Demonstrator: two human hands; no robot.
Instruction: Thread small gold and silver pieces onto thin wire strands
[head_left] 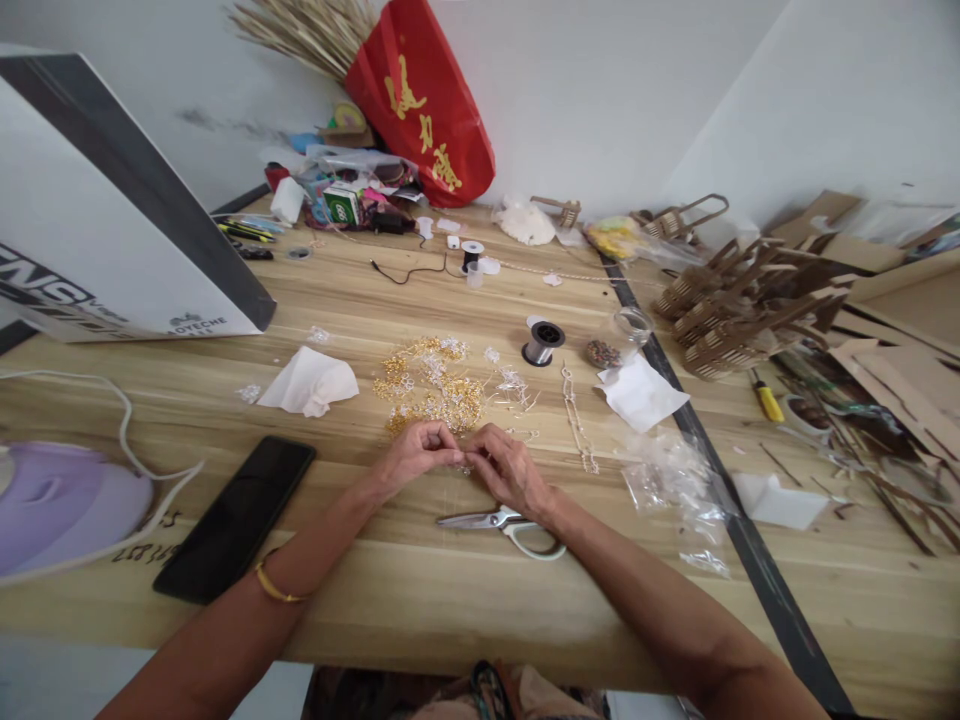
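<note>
Pale wood-grain table, crossed on the right by a dark strip, fills most of the view.

Both bare forearms come in from the near edge and converge at mid-table. Left hand: fingers curled, thumb tip against forefinger, wrist nearly straight; narrow gold-coloured bracelet further up that arm. Right hand: back upward, knuckles bent, fingertips meeting the left's. Each grip is pinched on one tiny pale piece, mostly hidden by the fingers, just on the near side of the beads.

Tall white carton with a dark grey edge, left: bold "ENS", cut off by the frame; "AOYECHE" lower down, any letter ahead of it unclear. Glossy red bag against the wall, tilted: three gold Chinese characters, the middle one 力. Black rectangular phone, left of the left forearm, screen dark; handwritten black digits on the wood beside it, partly covered. Scissors with pale handles under the right wrist, blades pointing left. Small green-and-white box at the back; its white mark too small to read. Dark-rimmed spool of silvery wire beyond the right hand. Smallest: loose gold and clear beads, heaped just beyond the fingertips.
</note>
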